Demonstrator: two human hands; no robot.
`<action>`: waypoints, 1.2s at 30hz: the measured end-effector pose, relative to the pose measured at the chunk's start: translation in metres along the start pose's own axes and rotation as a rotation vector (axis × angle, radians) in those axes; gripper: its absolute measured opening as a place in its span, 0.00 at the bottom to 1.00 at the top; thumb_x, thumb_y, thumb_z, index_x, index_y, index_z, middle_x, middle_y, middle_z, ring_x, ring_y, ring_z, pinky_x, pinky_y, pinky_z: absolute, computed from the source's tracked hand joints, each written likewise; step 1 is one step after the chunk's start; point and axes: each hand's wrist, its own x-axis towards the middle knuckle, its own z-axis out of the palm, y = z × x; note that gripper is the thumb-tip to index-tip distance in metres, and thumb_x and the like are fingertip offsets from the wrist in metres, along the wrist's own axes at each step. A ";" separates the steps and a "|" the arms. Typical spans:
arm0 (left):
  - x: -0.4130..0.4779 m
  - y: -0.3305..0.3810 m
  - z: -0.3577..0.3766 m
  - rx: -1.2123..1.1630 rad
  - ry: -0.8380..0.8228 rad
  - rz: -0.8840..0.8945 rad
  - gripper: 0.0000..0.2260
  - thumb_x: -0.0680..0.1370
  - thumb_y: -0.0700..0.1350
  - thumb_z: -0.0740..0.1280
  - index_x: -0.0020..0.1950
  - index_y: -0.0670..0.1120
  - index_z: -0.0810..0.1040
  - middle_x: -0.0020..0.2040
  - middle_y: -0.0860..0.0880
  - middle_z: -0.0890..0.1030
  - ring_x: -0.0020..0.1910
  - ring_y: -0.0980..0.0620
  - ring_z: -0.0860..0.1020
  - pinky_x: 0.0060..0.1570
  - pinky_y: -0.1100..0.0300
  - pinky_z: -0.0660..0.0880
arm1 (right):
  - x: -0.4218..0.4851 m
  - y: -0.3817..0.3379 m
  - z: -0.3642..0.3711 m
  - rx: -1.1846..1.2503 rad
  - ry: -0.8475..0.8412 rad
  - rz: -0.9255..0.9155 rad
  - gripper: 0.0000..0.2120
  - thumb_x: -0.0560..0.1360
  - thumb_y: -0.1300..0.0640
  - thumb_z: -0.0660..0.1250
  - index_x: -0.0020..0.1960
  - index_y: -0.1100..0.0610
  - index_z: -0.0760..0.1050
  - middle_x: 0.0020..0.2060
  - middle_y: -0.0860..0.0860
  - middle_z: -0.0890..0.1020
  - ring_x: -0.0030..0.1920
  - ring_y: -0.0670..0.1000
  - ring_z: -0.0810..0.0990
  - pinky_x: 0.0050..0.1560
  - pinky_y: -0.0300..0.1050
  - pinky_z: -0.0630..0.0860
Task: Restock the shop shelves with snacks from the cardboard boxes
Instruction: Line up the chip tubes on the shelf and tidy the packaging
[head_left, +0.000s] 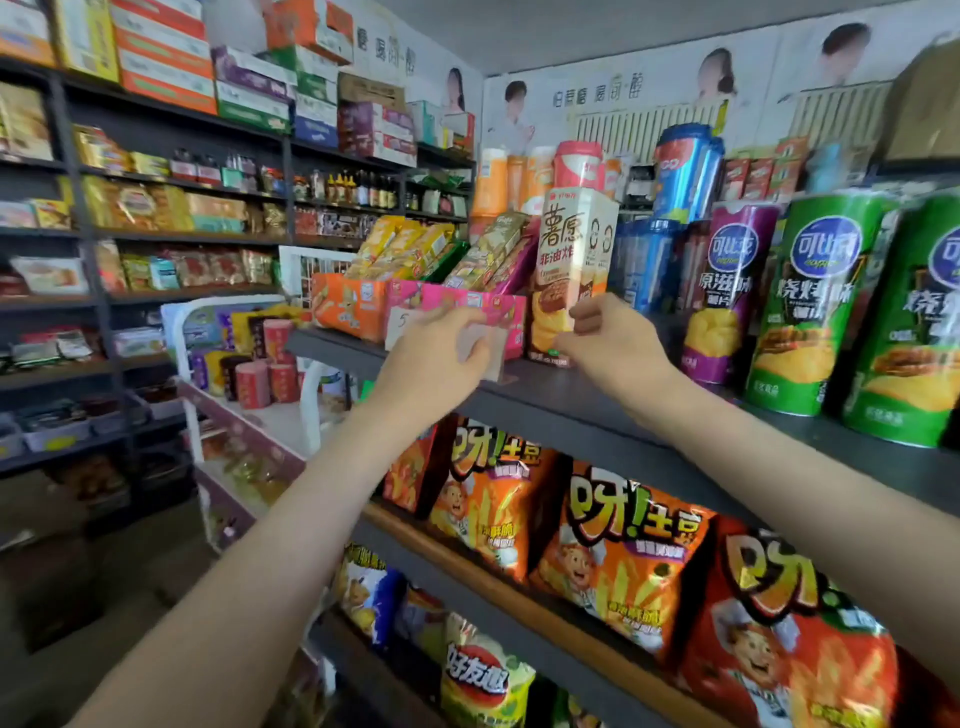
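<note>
**Q:** Grip state, both hands?

**A:** The right hand (613, 338) is curled round the lower part of the tall cream snack box (574, 244), so the box is held. The left hand (441, 353) is closed on a pale slip (491, 345), pinched under the fingers. What the slip is cannot be read.

**Q:** Where is the box to be logged?

**A:** Just right of the pink display box (462, 304), upright. Its base is at or just above the shelf board (545, 395); contact cannot be told, since the base is hidden by the right hand. The step is judged as seating the box on the shelf, nearly done.

**Q:** Risks to be flagged?

**A:** Three.
- The cream snack box is tall and narrow and is gripped low, so a tip is likely if it is released before the base is flat.
- The gap is tight. The purple canister (727, 291) stands further right of the pink display box, and a knock could be passed on to the green canisters (813, 301) beyond it.
- The stick packs (493, 249) leaning out of the pink display box are close against the cream snack box and could be shoved or dragged.

**Q:** Is the left hand a risk?

**A:** Yes. It is placed at the front of the pink display box, by the shelf lip. That box could be nudged over the edge, or the slip dropped, if only the right side is watched.
</note>
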 end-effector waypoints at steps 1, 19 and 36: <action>-0.013 0.002 -0.001 0.000 0.000 -0.029 0.14 0.79 0.46 0.63 0.65 0.48 0.76 0.63 0.48 0.77 0.61 0.48 0.75 0.59 0.58 0.69 | -0.014 -0.006 0.000 0.021 -0.008 -0.041 0.15 0.75 0.59 0.68 0.60 0.59 0.73 0.48 0.50 0.75 0.49 0.49 0.74 0.49 0.38 0.70; -0.380 -0.187 -0.053 -0.124 -0.269 -1.188 0.08 0.79 0.49 0.65 0.52 0.48 0.80 0.51 0.48 0.83 0.50 0.49 0.81 0.53 0.56 0.78 | -0.268 0.003 0.251 0.282 -0.761 0.207 0.06 0.75 0.58 0.70 0.51 0.55 0.76 0.43 0.49 0.79 0.48 0.51 0.78 0.51 0.47 0.75; -0.511 -0.520 -0.265 -0.088 -0.141 -1.626 0.11 0.80 0.46 0.64 0.61 0.46 0.76 0.57 0.44 0.81 0.57 0.46 0.78 0.57 0.56 0.74 | -0.366 -0.157 0.641 0.235 -1.071 0.548 0.12 0.77 0.56 0.69 0.59 0.54 0.73 0.50 0.50 0.78 0.54 0.51 0.77 0.60 0.51 0.76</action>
